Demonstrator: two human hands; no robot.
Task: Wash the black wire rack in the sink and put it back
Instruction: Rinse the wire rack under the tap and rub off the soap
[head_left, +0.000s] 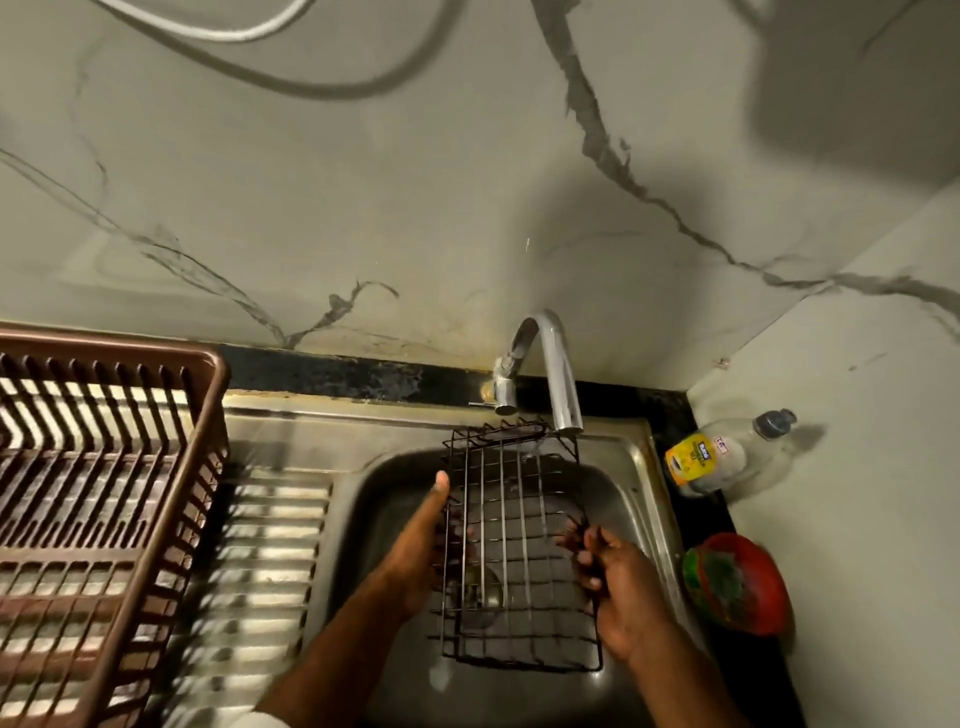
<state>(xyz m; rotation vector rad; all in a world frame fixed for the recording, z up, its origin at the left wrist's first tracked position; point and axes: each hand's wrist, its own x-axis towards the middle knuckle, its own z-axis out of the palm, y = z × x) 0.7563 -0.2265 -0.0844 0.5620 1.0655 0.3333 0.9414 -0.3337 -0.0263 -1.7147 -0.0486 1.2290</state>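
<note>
The black wire rack (514, 545) is held over the steel sink (636, 467), its far end just under the curved tap (550, 364). My left hand (421, 551) grips the rack's left edge, thumb on top and fingers underneath. On the right edge, my right hand (615, 587) curls its fingers round the wire. The drain shows through the grid. Whether water runs from the tap I cannot tell.
A brown plastic dish basket (104, 493) stands on the ribbed drainboard (270, 545) to the left. At the right, on the black counter, lie a dish soap bottle (727, 452) and a red bowl (737, 582) holding a green scrubber. Marble walls close the back and right.
</note>
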